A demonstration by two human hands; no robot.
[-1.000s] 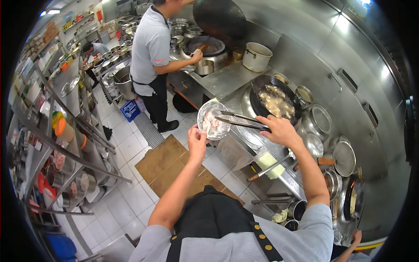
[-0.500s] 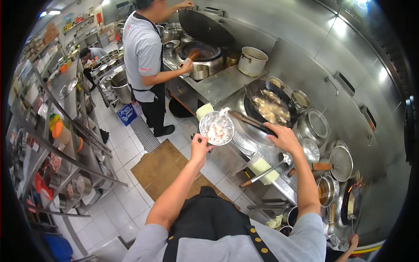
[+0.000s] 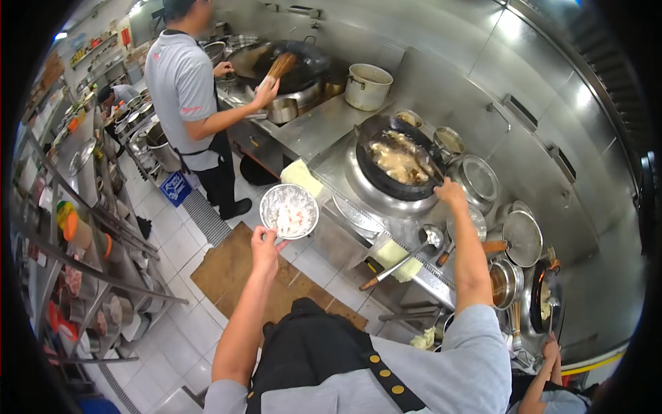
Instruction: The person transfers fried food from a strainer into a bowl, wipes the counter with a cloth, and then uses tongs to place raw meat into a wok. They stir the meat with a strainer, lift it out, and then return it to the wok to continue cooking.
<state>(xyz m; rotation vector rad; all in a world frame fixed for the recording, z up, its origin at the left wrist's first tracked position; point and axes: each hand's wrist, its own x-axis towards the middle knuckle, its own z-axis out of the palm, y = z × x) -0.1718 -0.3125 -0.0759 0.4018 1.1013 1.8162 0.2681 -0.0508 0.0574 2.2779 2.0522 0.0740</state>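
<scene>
My left hand (image 3: 266, 250) grips the rim of a round metal bowl (image 3: 273, 197), which is coated inside with white flour or batter and holds pale pieces. It hangs over the floor beside the counter. My right hand (image 3: 452, 194) is closed around the dark handle of tongs (image 3: 430, 170) at the right rim of a black wok (image 3: 378, 177). The tongs' far end reaches into the wok, its tips hard to make out. Golden-brown pieces (image 3: 396, 160) bubble in oil there. Near my right forearm, a ladle (image 3: 393, 266) lies across a pale folded cloth (image 3: 408, 268).
A co-worker (image 3: 183, 90) at the neighbouring wok (image 3: 310, 62) holds a bamboo brush (image 3: 281, 67). Another person's hand (image 3: 550, 348) shows at lower right. Strainers (image 3: 522, 238) and pots line the counter's right. Metal shelving (image 3: 103, 241) stands left; cardboard (image 3: 227, 265) lies on the floor.
My right hand has carried the tongs from the bowl to the wok. The bowl sits further left in view. The co-worker's raised wok is down, and the brush is lifted.
</scene>
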